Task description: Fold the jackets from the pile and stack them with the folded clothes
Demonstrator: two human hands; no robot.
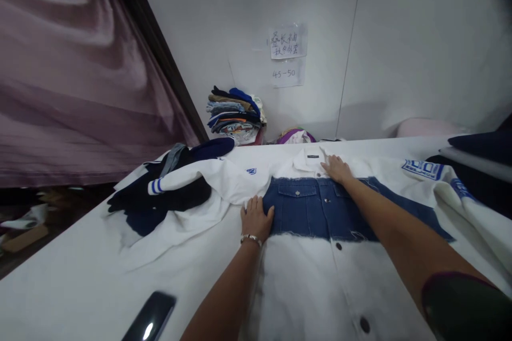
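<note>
A white jacket [296,272] lies front up, with a blue denim band [298,205] across the chest, dark buttons and blue marks on the sleeves. My left hand [256,219], with a bracelet at the wrist, rests on the jacket's left edge beside the denim. Its fingers are apart and the thumb touches the denim. Near the collar [300,160], my right hand [338,169] lies on the white cloth with its fingers stretched out. The left sleeve [188,178] spreads over dark clothes; the right sleeve reaches toward the right edge of the view.
Dark garments [150,210] lie in a heap at the left of the white table [80,282]. A phone [151,317] is at the front. Folded clothes are stacked [235,114] by the wall, under paper notes [288,45]. More dark clothes [484,170] lie at right.
</note>
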